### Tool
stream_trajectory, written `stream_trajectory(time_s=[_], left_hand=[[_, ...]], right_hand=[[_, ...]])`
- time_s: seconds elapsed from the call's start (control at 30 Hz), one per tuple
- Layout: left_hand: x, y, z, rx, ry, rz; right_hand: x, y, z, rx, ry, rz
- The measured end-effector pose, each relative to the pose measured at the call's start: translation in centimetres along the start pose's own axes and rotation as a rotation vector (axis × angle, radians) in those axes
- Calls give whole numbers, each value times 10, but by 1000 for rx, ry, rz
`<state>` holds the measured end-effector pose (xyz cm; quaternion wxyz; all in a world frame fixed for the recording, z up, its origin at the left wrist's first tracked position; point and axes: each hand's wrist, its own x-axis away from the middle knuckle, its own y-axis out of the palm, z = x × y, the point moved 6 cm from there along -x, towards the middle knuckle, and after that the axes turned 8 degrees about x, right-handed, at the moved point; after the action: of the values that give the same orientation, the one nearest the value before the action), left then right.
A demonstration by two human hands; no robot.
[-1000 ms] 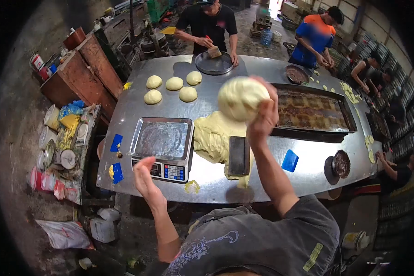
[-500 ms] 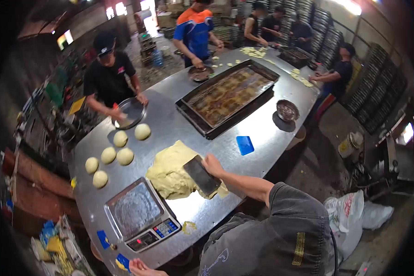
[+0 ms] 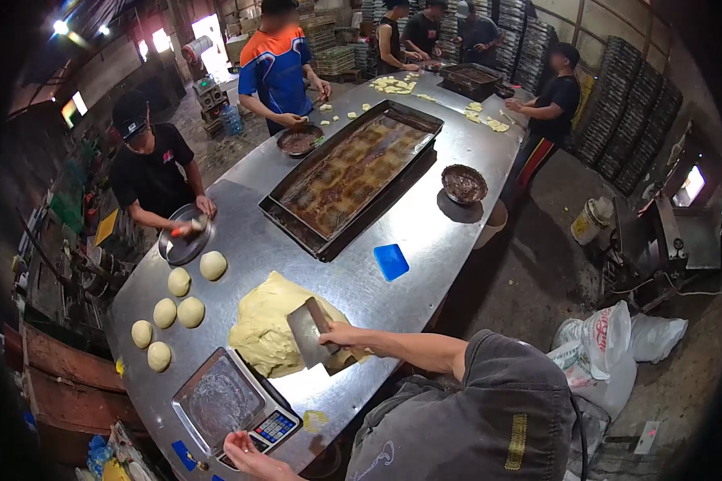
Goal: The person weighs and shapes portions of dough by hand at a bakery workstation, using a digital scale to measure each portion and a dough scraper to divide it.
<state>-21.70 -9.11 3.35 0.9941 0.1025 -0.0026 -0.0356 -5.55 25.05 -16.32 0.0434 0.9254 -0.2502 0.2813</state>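
Note:
My right hand [image 3: 342,334] grips a metal dough scraper [image 3: 306,332], its blade tilted against the right side of a large mound of pale yellow dough [image 3: 263,321]. Beside that mound stands a digital scale [image 3: 221,397] with a flour-smeared metal tray and nothing lying on it. My left hand [image 3: 253,457] hovers at the scale's front edge, fingers loosely stretched out and holding nothing. It partly covers the display. Several round dough balls [image 3: 191,312] sit on the steel table [image 3: 361,309] past the scale.
A blue plastic scraper [image 3: 391,262] and a round pan [image 3: 464,184] lie to the right. A large dark oiled tray [image 3: 353,176] takes up mid-table. Across from me, a person [image 3: 156,172] wipes a round pan [image 3: 188,234] with a brush-like tool. Other people work farther along.
My left hand has moved from the table's near edge to the scale's front. The scraper in my right hand has turned more upright against the dough. The whole view has shifted.

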Motion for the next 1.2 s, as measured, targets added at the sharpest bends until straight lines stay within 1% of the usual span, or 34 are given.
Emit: stream_trajectory(time_s=[0.1,0.13,0.17,0.2,0.23,0.27,0.3,0.33,0.37,0.4,0.43,0.47,0.5,0.53,0.57,0.63,0.73,0.77,0.83,0.87,0.9,1.0,1.03,1.07,1.13,1.2], left_hand=[[15,20,-5,-4,17,-45],[22,25,-4,-7,24,-59],[35,40,4,29,50,-50],[36,45,-6,34,93,-111],[50,64,-1,-33,135,-95],[58,80,-9,-38,117,-145],[69,96,-20,-58,115,-194],[83,122,-26,-80,114,-284],[89,140,-46,-178,44,-432],[95,164,-80,-94,39,-575],[105,187,-112,-143,-72,-704],[113,202,-148,-218,-80,-775],[119,210,-192,-560,80,-811],[128,216,-225,-902,236,-844],[139,221,-236,-1040,292,-793],[152,235,-248,-1316,407,-693],[154,246,-275,-1323,436,-679],[149,247,-283,-1313,517,-610],[138,248,-311,-1332,571,-617],[132,250,-309,-1346,604,-620],[127,251,-304,-1270,603,-596],[94,248,-286,-956,107,-787],[90,236,-252,-760,-51,-759],[87,217,-240,-638,-277,-677],[90,182,-238,-473,-425,-622],[108,160,-223,-620,-329,-674]], right_hand=[[-35,15,0,-392,-84,-175],[-1,15,-39,-614,-124,-273],[-3,10,-54,-722,-178,-320],[10,-11,-74,-618,-259,-139],[20,-26,-99,-634,-437,-70],[45,-39,-123,-694,-437,-125],[12,-63,-109,-556,-545,-74],[30,-82,-127,-545,-563,-57],[46,-104,-140,-501,-573,48],[64,-115,-147,-610,-528,-3],[53,-139,-131,-561,-413,82],[46,-159,-117,-584,-415,112],[52,-172,-111,-631,-421,118],[59,-185,-101,-584,-420,185],[59,-196,-88,-586,-408,174],[72,-213,-69,-468,-339,230],[86,-223,-42,-294,-239,330],[88,-226,-30,-238,-204,359],[83,-222,-11,-122,-185,340],[82,-215,-10,-69,-180,329],[81,-206,-11,4,-215,325],[59,-169,-20,307,-339,205],[39,-159,-15,529,-426,225],[40,-131,-32,477,-549,131],[27,-84,-51,840,-611,73],[22,-33,-60,1081,-712,-32]])
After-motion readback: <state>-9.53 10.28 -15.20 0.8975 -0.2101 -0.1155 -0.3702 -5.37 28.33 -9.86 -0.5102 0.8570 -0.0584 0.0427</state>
